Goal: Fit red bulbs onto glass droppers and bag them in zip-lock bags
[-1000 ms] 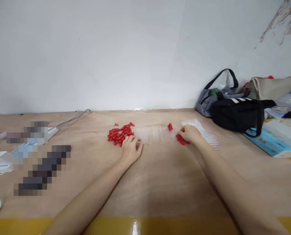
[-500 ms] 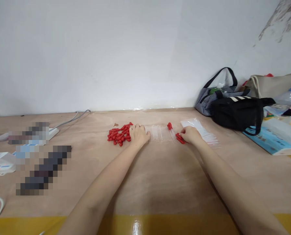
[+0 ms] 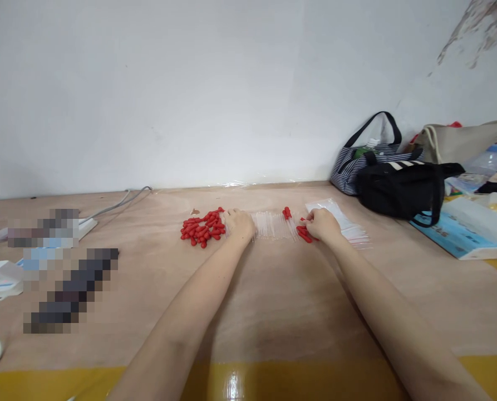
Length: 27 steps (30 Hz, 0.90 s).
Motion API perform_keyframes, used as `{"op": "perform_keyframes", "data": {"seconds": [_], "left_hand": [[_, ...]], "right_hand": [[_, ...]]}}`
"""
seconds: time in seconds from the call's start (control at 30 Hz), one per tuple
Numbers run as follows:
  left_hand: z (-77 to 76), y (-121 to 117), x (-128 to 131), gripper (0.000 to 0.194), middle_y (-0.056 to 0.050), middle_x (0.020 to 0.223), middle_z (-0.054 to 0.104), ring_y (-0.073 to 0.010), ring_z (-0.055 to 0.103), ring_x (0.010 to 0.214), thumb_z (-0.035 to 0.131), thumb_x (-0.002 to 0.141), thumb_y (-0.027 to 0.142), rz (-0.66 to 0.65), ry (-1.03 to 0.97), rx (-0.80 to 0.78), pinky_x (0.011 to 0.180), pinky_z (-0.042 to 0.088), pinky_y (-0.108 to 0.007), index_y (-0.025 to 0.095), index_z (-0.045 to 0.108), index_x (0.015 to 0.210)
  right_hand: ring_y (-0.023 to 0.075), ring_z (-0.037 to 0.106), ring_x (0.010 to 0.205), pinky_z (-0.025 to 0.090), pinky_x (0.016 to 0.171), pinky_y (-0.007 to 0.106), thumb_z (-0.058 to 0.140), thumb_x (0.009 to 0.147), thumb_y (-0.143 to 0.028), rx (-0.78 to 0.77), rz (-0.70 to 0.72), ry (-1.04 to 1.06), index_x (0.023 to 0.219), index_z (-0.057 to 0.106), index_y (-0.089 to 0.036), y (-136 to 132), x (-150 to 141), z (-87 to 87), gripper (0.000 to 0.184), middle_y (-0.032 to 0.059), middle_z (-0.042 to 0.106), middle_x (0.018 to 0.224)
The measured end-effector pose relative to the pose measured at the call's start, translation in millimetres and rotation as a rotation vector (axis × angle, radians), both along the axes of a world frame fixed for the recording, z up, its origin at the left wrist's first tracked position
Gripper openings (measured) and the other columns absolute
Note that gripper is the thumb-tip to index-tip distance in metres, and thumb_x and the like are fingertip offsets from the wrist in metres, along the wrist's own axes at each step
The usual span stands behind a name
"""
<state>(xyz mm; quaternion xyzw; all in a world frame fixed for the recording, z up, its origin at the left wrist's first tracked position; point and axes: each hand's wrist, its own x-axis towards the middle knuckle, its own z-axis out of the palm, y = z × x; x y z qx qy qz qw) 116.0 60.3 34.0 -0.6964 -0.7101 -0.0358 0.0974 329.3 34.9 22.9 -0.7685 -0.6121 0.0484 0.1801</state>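
Note:
My left hand [image 3: 239,223] lies over the left end of a row of thin clear tubes [image 3: 269,225]. Its fingers are spread, with the tips partly hidden. Just left of it is a heap of red rubber dropper bulbs [image 3: 202,228]. At the right end of the row, my right hand [image 3: 323,225] pinches one red dropper bulb between thumb and fingers. Under its fingertips are a few more red bulbs [image 3: 304,234]. A small group of red bulbs [image 3: 287,213] sits at the top of the rightmost tubes. Clear plastic zip bags [image 3: 348,225] lie beyond my right hand.
A striped bag [image 3: 343,172] and a black bag [image 3: 398,192] stand against the wall at right, beside a blue box [image 3: 444,234]. Blurred dark objects [image 3: 73,292], a white power strip [image 3: 87,227] and cables are at left. Yellow tape [image 3: 231,379] runs along the near edge.
My left hand has shifted slightly right, off the heap's edge and further over the tubes. My right hand has lifted a red bulb slightly from the small pile.

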Motion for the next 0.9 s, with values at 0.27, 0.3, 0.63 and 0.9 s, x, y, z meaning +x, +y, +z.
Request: {"op": "perform_keyframes", "data": {"seconds": [0.27, 0.3, 0.63, 0.9], "left_hand": [[3.8, 1.0, 8.1, 0.023, -0.024, 0.099, 0.059, -0.0358, 0.049, 0.098, 0.050, 0.074, 0.017, -0.018, -0.023, -0.027, 0.080, 0.032, -0.047, 0.006, 0.064, 0.090], [6.8, -0.5, 7.3, 0.024, -0.024, 0.099, 0.059, -0.0355, 0.049, 0.098, 0.050, 0.075, 0.018, -0.030, -0.035, -0.019, 0.079, 0.033, -0.046, 0.006, 0.063, 0.090], [-4.7, -47.7, -65.2, 0.018, -0.007, 0.081, 0.061, -0.0193, 0.054, 0.074, 0.037, 0.089, 0.023, -0.646, -0.244, 0.236, 0.070, 0.041, -0.032, 0.014, 0.053, 0.093], [-42.1, -64.9, -90.2, 0.019, -0.004, 0.086, 0.063, -0.0146, 0.053, 0.078, 0.043, 0.087, 0.015, -0.953, -0.342, 0.476, 0.080, 0.042, -0.031, 0.017, 0.057, 0.100]], "right_hand": [[0.0210, 0.058, 0.081, 0.040, 0.065, 0.028, 0.053, 0.074, -0.028, 0.136, -0.003, 0.089, 0.078, 0.062, -0.017, -2.9, -12.7, 8.4, 0.015, 0.0092, 0.063, 0.080], [0.0197, 0.058, 0.078, 0.041, 0.065, 0.028, 0.054, 0.074, -0.028, 0.170, 0.017, 0.138, 0.079, 0.062, -0.017, -3.1, -15.9, 8.9, 0.015, 0.0078, 0.064, 0.078], [0.0153, 0.056, 0.077, 0.046, 0.069, 0.029, 0.050, 0.079, -0.020, 0.471, 0.644, 0.462, 0.088, 0.062, -0.017, -34.4, -69.1, -11.0, 0.016, 0.0068, 0.059, 0.086], [0.0138, 0.055, 0.075, 0.046, 0.070, 0.030, 0.050, 0.079, -0.015, 0.506, 0.838, 0.520, 0.089, 0.058, -0.018, -51.7, -83.5, -30.7, 0.013, 0.0039, 0.057, 0.080]]}}
